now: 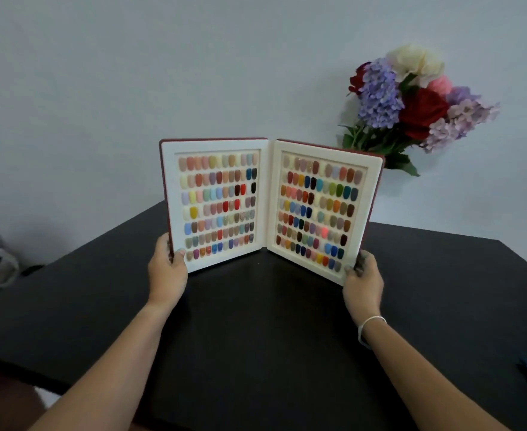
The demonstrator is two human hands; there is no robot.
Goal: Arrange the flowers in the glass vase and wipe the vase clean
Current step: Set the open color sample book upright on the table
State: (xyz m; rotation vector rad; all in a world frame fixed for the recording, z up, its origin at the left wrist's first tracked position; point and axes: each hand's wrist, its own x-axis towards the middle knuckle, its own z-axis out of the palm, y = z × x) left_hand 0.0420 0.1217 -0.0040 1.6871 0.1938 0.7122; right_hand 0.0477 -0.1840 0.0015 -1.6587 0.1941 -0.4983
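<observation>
Both hands grip swatch book [271, 206] edges: left hand [168, 269], right hand [363, 281]. Flowers [411, 101] bunched far right; vase hidden, wiping unstarted.

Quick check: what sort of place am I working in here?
Probably a nail salon or home nail desk: an open nail colour book held upright on a black table, flowers against a plain wall.

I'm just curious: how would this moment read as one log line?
left hand: grips swatch book | right hand: grips it | book: open, upright on table | flowers: behind, vase hidden
</observation>
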